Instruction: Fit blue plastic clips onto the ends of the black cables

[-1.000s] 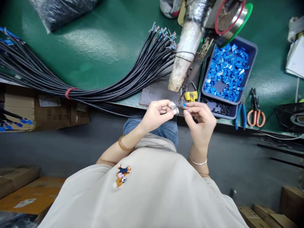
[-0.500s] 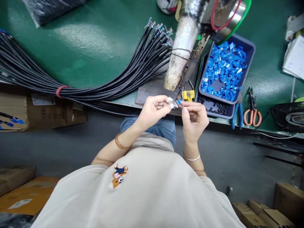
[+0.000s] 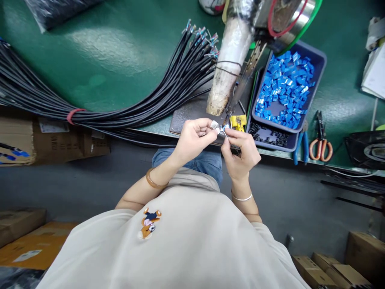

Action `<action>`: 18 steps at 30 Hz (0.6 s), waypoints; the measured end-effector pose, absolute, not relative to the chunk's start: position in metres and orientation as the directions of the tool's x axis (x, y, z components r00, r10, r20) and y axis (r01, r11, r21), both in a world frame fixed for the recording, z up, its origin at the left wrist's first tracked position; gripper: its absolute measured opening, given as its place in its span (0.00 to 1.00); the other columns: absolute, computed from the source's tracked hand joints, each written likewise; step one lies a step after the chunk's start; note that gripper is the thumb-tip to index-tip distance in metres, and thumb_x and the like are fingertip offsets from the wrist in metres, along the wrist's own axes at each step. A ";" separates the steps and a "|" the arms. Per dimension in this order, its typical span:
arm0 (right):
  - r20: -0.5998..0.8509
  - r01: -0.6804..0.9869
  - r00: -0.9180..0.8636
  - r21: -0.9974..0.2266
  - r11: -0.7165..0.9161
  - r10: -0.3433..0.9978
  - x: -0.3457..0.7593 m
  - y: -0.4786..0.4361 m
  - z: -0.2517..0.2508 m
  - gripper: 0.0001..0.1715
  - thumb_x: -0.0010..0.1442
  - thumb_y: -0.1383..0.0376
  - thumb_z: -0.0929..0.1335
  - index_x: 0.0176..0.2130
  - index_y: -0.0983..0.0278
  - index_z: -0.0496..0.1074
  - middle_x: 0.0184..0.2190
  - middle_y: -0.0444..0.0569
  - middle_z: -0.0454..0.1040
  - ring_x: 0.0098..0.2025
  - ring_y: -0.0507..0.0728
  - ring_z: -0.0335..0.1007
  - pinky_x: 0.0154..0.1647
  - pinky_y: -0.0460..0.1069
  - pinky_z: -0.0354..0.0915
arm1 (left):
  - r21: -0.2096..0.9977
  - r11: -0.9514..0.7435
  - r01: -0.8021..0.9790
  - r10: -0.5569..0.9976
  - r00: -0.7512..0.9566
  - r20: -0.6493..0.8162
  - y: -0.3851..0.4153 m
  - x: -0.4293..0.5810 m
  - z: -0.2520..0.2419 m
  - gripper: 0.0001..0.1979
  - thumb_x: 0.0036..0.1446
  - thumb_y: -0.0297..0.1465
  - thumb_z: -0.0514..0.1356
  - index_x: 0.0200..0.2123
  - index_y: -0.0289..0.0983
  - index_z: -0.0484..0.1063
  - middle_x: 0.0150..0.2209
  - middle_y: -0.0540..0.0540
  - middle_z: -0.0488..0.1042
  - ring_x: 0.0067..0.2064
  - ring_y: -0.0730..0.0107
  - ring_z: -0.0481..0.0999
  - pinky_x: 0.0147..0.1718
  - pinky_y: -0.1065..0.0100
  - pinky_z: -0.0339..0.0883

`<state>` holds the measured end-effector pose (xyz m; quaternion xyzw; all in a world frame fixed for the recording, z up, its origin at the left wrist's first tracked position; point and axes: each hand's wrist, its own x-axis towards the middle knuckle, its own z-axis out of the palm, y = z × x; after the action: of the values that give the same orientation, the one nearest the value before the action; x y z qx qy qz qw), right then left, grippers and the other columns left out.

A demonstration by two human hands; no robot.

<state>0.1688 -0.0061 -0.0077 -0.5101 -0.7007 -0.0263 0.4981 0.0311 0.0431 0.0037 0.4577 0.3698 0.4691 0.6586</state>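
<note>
My left hand (image 3: 195, 138), with white covers on its thumb and fingertip, is closed in a pinch at the table's front edge. Fine light wires stick out from its fingertips. My right hand (image 3: 242, 152) pinches too, its fingertips almost meeting the left ones. A small blue connector (image 3: 224, 127) lies at the right fingertips, against the wires; the fingers partly hide it. A thin pale strand shows by the right thumb. Just beyond the right fingers is a yellow block (image 3: 239, 121) with dark stains. The wrapped nozzle of a tube (image 3: 221, 92) hangs above the hands.
A bundle of black cables (image 3: 126, 116) with stripped ends lies left, tied by a red band (image 3: 72, 115). Right stand a bin (image 3: 320, 66) of blue connectors and a lower bin (image 3: 290, 145) of black parts. Blue-handled pliers (image 3: 305, 146) and orange-handled cutters (image 3: 321, 146) lie beside them.
My right hand has moved slightly left and closer to the left hand, and its fingers have turned inward. The blue connector is now nearer the left fingertips. The left hand has barely moved.
</note>
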 end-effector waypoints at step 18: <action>0.713 0.742 0.001 -0.470 0.477 0.701 0.169 -0.003 -0.002 0.09 0.57 0.73 0.69 0.36 0.59 0.69 0.40 0.46 0.80 0.40 0.54 0.78 0.40 0.50 0.75 | 0.978 0.077 -0.196 0.967 0.253 -0.025 0.044 0.030 0.003 0.04 0.52 0.26 0.63 0.27 0.34 0.72 0.22 0.53 0.67 0.24 0.82 0.63 0.24 0.78 0.59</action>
<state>0.1690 -0.0026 -0.0021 -0.5107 -0.7063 -0.0212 0.4897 0.0300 0.0438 0.0026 0.4917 0.3920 0.4687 0.6204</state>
